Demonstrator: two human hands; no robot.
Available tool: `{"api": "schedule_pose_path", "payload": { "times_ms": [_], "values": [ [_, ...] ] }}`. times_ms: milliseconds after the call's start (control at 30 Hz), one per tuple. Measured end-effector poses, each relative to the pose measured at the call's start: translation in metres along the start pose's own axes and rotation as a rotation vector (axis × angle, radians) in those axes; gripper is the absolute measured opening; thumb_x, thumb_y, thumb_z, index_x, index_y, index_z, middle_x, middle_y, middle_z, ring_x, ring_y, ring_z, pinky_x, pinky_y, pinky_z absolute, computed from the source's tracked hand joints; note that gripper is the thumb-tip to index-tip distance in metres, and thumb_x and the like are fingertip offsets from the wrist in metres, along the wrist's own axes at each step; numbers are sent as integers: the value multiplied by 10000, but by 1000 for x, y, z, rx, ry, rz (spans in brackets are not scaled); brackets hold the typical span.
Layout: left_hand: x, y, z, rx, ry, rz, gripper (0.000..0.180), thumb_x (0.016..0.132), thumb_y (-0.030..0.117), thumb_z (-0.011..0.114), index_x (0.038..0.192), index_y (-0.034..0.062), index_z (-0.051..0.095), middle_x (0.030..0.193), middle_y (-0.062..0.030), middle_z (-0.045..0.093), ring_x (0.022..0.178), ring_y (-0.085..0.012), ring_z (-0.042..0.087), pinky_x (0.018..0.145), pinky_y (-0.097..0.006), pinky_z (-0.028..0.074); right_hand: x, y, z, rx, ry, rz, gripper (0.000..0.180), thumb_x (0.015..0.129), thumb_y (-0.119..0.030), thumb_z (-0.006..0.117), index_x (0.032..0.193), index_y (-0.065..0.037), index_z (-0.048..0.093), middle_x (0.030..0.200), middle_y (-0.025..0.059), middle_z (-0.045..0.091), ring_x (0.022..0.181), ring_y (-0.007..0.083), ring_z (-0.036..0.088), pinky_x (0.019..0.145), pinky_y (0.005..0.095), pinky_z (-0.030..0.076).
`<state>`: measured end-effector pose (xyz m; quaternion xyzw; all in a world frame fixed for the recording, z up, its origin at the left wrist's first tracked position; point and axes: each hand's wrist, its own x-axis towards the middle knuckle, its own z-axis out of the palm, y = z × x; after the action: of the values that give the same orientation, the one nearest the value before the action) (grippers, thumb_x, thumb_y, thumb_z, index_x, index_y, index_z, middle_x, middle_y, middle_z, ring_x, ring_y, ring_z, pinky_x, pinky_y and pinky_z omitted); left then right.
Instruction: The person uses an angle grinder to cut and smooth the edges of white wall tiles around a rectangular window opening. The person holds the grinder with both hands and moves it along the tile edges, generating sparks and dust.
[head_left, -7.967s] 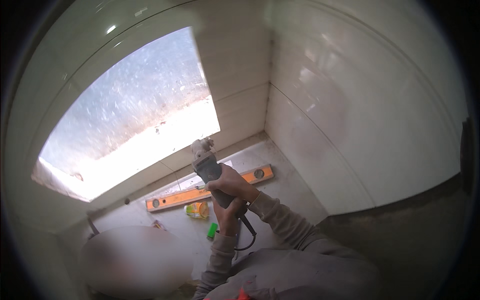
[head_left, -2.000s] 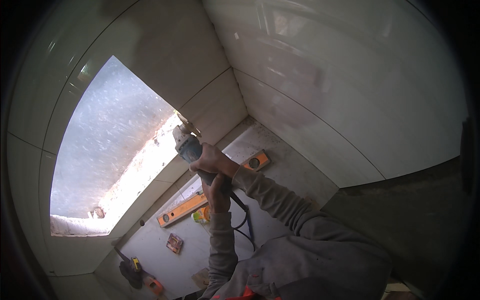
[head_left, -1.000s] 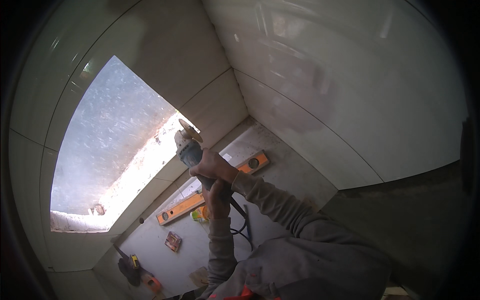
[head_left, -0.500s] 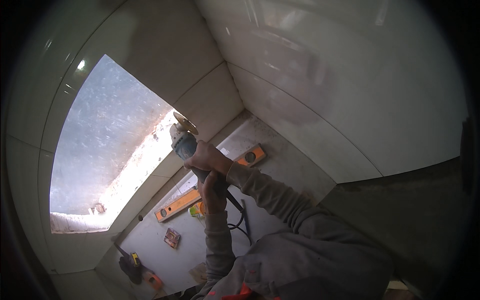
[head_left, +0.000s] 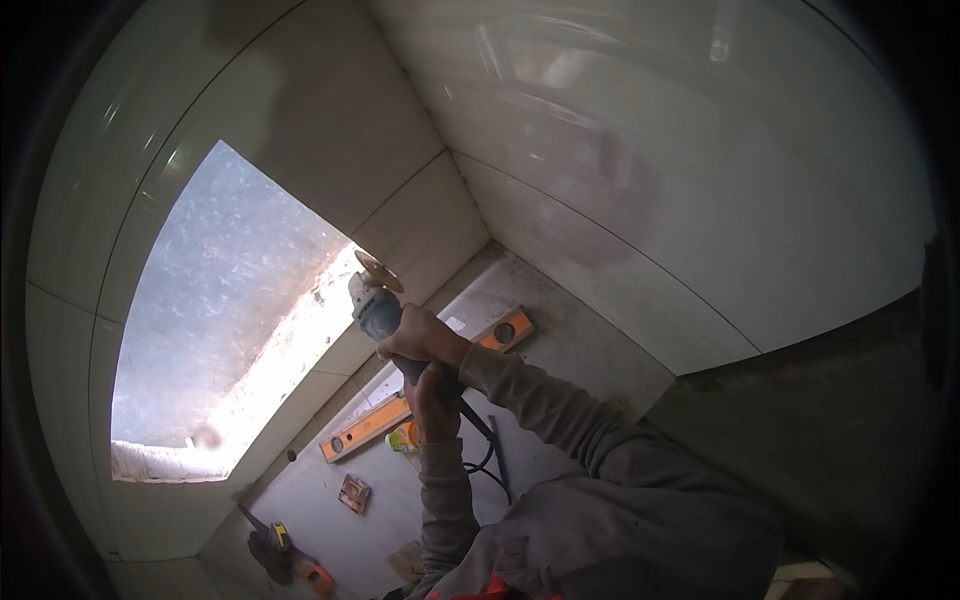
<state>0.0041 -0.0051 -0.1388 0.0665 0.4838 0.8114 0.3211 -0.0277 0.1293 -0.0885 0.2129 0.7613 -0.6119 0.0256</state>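
**Grinder at the window edge**

The grinder [head_left: 378, 305] is raised to the tiled corner of the window opening [head_left: 225, 330], disc uppermost. The right hand [head_left: 425, 338] grips its body; the left hand [head_left: 432, 400] clasps the rear handle. An orange level [head_left: 425, 385] lies on the floor below.

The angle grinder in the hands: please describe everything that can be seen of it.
The blue-grey angle grinder with a round golden cutting disc is held up at the corner of the untiled wall opening. The disc sits at its upper end, near the white tile edge. The right hand wraps the body; the left hand grips the rear handle. A black cable hangs below it.
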Motion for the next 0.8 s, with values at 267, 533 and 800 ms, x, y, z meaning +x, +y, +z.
{"api": "schedule_pose_path", "payload": {
  "times_ms": [267,533,800],
  "values": [
    [1,-2,0,-36,-32,20,556,870,198,692,1332,19,439,1122,-84,593,982,-190,646,849,-339,560,8,9,5,16,23,-27,658,620,-355,815,1039,125,652,1019,285,701,938,358,719,842,377,571],
    [-1,1,13,4,33,48,299,931,259,666,1122,48,572,891,15,603,771,-97,603,664,-254,496,16,15,11,24,82,-45,530,594,-348,814,871,85,688,885,260,709,808,339,720,754,375,572],
    [-4,5,20,-2,48,28,262,924,263,682,1068,67,586,815,46,569,674,-58,553,572,-224,448,5,2,-3,19,-73,25,830,648,-366,814,1251,140,551,1184,292,667,1088,355,688,944,367,543]
  ]
}}
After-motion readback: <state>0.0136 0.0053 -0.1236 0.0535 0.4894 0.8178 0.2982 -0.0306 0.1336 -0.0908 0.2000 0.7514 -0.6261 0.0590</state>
